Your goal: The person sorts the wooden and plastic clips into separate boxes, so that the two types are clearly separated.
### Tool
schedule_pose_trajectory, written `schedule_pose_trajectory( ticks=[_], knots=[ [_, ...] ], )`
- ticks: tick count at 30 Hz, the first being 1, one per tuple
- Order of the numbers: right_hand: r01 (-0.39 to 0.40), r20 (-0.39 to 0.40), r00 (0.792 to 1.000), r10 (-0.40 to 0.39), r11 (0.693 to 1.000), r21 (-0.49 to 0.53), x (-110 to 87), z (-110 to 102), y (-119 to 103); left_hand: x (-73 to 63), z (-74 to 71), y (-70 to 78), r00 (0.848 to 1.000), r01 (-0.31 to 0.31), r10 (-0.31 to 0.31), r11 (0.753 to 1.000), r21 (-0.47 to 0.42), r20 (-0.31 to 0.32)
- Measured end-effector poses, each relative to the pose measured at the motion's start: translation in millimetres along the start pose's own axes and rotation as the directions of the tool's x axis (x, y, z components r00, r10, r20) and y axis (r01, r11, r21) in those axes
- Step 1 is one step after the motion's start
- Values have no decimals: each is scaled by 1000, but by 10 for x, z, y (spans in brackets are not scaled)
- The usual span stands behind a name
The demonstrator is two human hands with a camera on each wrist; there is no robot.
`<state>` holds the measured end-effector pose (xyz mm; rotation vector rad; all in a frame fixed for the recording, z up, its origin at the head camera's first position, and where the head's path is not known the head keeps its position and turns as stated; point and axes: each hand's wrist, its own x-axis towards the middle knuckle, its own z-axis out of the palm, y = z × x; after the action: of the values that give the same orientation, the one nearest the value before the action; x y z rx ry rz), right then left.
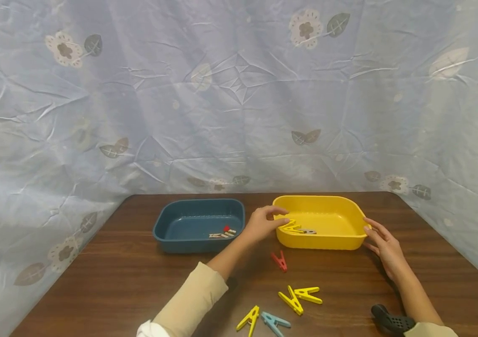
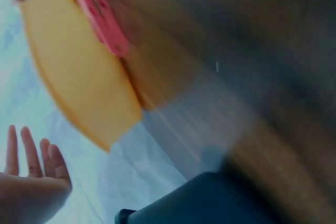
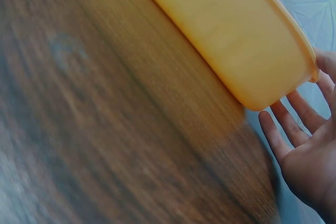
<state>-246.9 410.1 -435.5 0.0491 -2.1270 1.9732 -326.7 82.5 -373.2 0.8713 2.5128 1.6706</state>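
My left hand (image 1: pixel 263 223) reaches over the left rim of the yellow bin (image 1: pixel 319 242). Its fingers look extended in the left wrist view, with nothing seen between them. Just below its fingertips, yellow clothespins (image 1: pixel 291 228) and a grey one (image 1: pixel 308 231) lie inside the bin. At the bin's right end, my right hand (image 1: pixel 386 250) touches the rim and outer wall with nearly straight fingers. On the table in front of the bin lies a red clothespin (image 1: pixel 279 260), also close up in the left wrist view.
A blue bin (image 1: pixel 180 246) stands left, holding several wooden clothespins (image 1: pixel 220 235) and a small red piece (image 1: pixel 226 228). Nearer lie yellow clothespins (image 1: pixel 291 300) and a light blue one (image 1: pixel 274 324). A black device (image 1: pixel 390 322) sits by the right forearm. Patterned cloth surrounds the table.
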Motion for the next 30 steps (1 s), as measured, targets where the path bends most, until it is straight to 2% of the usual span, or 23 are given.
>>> schedule_pose_trajectory(
  ticks=[4, 6, 12, 15, 17, 21, 24, 27, 30],
  knots=[
    [4, -1, 1000, -4, 1000, 8, -5, -17, -5, -187, -40, 9, 998, 58, -55, 989, -136, 21],
    [4, 0, 1000, -4, 1000, 8, -4, -27, -7, -269, -35, -16, 997, 71, -64, 987, -147, 49],
    [0, 1, 1000, 0, 1000, 19, -2, -18, -11, -433, -23, -135, 990, 94, -79, 988, -122, 118],
    [0, 2, 1000, 0, 1000, 21, -2, 4, -17, -440, -38, -215, 986, 57, -47, 997, -58, 160],
    [-2, 1, 1000, 2, 1000, 18, -1, 5, -19, -428, -41, -267, 980, 11, -12, 1000, 4, 200],
    [-1, -3, 1000, 1, 1000, 29, 9, 6, -16, -401, -49, -351, 957, -71, 43, 994, 87, 286],
    [3, -3, 1000, -3, 1000, 31, 14, 6, -12, -388, -50, -388, 933, -119, 69, 986, 120, 354],
    [5, -2, 1000, -5, 1000, 23, 16, 7, -9, -382, -46, -409, 901, -163, 80, 973, 164, 427],
    [6, 0, 1000, -6, 1000, 8, 12, 4, -8, -377, -34, -412, 883, -186, 69, 959, 211, 464]
  ],
)
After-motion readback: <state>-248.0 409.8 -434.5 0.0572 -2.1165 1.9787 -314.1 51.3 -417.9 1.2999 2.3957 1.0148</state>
